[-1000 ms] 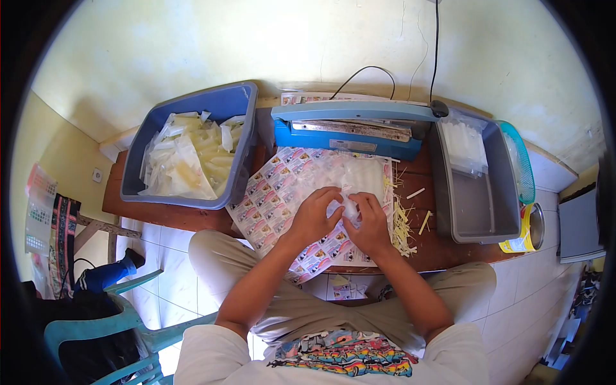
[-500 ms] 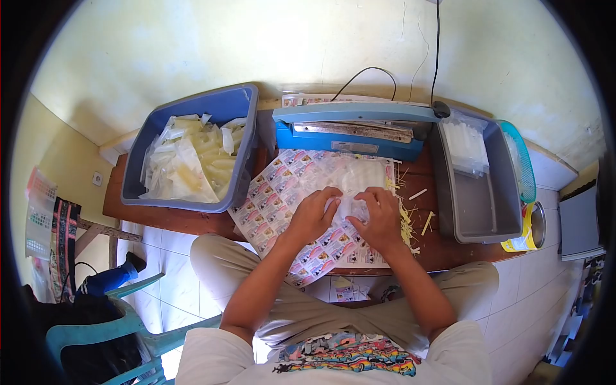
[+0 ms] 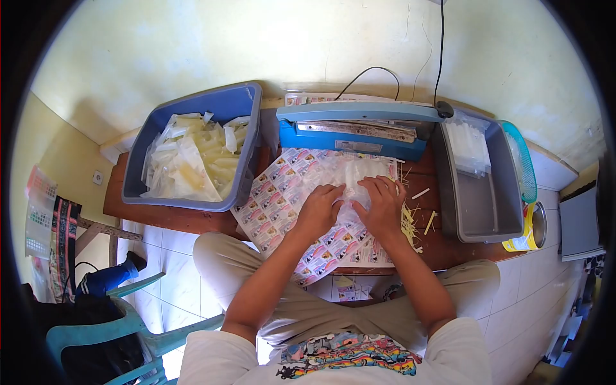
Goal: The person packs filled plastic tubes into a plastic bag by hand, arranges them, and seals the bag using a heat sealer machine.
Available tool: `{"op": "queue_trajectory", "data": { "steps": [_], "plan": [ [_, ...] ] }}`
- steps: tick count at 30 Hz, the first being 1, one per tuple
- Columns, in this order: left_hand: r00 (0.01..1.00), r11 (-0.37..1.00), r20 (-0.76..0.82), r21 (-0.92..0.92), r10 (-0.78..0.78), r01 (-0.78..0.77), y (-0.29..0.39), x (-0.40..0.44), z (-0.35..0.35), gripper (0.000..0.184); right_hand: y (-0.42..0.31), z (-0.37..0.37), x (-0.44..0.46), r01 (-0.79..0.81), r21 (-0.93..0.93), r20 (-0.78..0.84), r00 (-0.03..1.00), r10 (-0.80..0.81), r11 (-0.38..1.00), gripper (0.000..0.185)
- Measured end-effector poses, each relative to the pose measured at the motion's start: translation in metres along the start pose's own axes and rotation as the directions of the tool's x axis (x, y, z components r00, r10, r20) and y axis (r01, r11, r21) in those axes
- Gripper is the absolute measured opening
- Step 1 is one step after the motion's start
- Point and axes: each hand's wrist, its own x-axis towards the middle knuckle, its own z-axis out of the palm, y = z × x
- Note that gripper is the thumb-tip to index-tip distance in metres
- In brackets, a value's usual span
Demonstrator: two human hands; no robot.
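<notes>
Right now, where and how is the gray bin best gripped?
Probably the middle of the gray bin's near rim, from the near side: that edge stands raised and looks unobstructed, while the basket sits beside the right wall and plastic packs lie at the far end.

1. Wearing wht. T-shirt (image 3: 433, 369), approx. plain apart from chest.
2. Sporting lg. multicol. print (image 3: 350, 356) across frt., mixing red, yel., turq. & blk. in busy, jagged shapes.
3. Having short wht. slvs. (image 3: 217, 353), covering upper arms only.
4. Leaving forearms (image 3: 266, 282), L hand (image 3: 319, 208) & R hand (image 3: 380, 204) bare.
5. Wearing khaki-beige trsrs. (image 3: 301, 314), looking loose, creasing round lap, covering both knees.
</notes>
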Motion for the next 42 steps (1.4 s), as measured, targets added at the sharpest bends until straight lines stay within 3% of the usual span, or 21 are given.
{"op": "queue_trajectory", "data": {
  "steps": [5,15,20,29,35,36,42],
  "plan": [
    [1.000,0.999,-0.009,0.021,0.026,-0.026,-0.001,-0.002,0.001,0.042,-0.001,0.002,-0.003,-0.002,-0.003,-0.026,1.000,0.002,1.000,0.056],
    [0.992,0.996,-0.104,-0.054,0.066,-0.072,0.012,0.000,-0.015,0.032,0.000,-0.041,0.002,0.008,0.174,0.146,0.989,-0.034,0.985,0.079],
    [0.966,0.988,-0.224,-0.056,0.126,-0.142,0.021,0.004,-0.023,0.030,-0.006,-0.052,0.008,0.039,0.259,0.143,0.987,-0.078,0.965,0.077],
    [0.882,0.987,-0.462,-0.073,0.093,-0.143,0.048,0.005,-0.062,0.035,-0.038,-0.069,0.013,0.055,0.458,0.094,0.989,-0.110,0.887,0.075],
    [0.806,0.997,-0.590,0.072,0.049,-0.008,0.039,0.003,-0.135,0.031,-0.084,-0.064,0.053,0.072,0.557,0.076,0.988,-0.138,0.827,0.071],
    [0.784,1.000,-0.621,-0.001,-0.025,0.031,0.032,0.004,-0.146,0.028,-0.094,-0.058,0.066,0.080,0.599,0.061,0.987,-0.145,0.797,0.070],
    [0.659,0.979,-0.740,0.003,-0.135,0.204,-0.031,0.008,-0.231,0.026,-0.185,-0.006,0.159,0.220,0.757,-0.018,0.949,-0.316,0.615,0.060]
  ]
}}
